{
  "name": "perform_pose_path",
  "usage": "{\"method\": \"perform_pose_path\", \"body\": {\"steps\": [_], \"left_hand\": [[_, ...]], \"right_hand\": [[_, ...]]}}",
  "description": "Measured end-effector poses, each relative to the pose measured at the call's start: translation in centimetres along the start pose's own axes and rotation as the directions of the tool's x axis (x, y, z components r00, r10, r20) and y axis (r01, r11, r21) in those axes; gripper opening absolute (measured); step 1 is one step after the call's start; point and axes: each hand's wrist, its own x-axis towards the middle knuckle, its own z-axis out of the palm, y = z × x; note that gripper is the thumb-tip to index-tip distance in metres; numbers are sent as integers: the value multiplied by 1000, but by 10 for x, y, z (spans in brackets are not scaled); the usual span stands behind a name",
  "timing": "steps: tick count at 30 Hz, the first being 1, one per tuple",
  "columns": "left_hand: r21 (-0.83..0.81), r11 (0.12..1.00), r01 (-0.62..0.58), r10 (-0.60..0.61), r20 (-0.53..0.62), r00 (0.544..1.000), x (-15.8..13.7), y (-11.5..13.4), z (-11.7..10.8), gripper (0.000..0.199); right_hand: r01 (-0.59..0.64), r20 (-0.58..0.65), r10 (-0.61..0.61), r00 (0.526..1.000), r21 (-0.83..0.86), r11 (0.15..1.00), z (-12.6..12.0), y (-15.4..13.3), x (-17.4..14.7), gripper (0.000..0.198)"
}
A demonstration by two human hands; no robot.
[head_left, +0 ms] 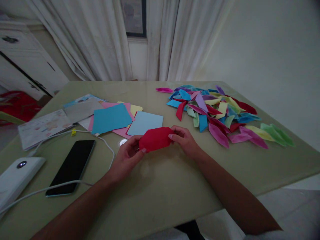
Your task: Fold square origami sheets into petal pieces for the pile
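A red folded paper (155, 139) with angled corners is held above the table between my two hands. My left hand (128, 151) pinches its left end, thumb on the near side. At the opposite end, my right hand (183, 138) grips it between thumb and fingers. Just behind the paper lies a light blue paper sheet (146, 122). A darker blue sheet (111, 117) rests to its left, on top of pink and yellow sheets. Beyond my right hand spreads a heap of folded paper pieces (207, 106) in many colours.
On the left are a black phone (72, 166), a white power bank (18, 180) and a white cable (110, 150) looping across the table (160, 206). Printed booklets (46, 126) lie behind them. Curtains (100, 40) hang past the far edge.
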Motion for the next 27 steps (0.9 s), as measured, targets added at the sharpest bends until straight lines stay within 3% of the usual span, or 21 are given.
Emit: {"method": "perform_pose_path", "body": {"steps": [5,8,11,13,15,18,21,24,27], "left_hand": [[-139,990,-16,18,13,1000,0,0,2,50],[-97,995,-13,13,-7,1000,0,3,3,48],[2,997,-72,72,-45,996,0,7,3,27],[35,992,-122,124,-69,990,0,9,2,24],[39,990,-133,136,-86,987,0,9,2,26],[-3,998,-59,59,-26,998,-2,7,3,28],[-17,1000,-17,18,20,1000,-4,4,3,27],[2,998,-58,58,-53,997,-4,-1,0,25],[2,999,-45,44,-151,988,-1,-5,-4,30]], "right_hand": [[-98,-10,101,995,145,985,-3,1,1,32],[-108,62,103,993,86,990,-5,-4,-2,38],[-88,240,90,967,-19,996,-7,-10,-5,30],[-40,316,61,947,-73,997,-6,-13,-7,23],[35,346,6,938,-114,993,-4,-13,-7,19],[79,359,-39,932,-97,992,1,-13,-9,19],[-49,408,35,912,24,999,5,-13,-13,26],[-230,488,161,858,85,969,9,-13,-16,31],[-278,502,187,844,111,954,11,-12,-18,33]]}}
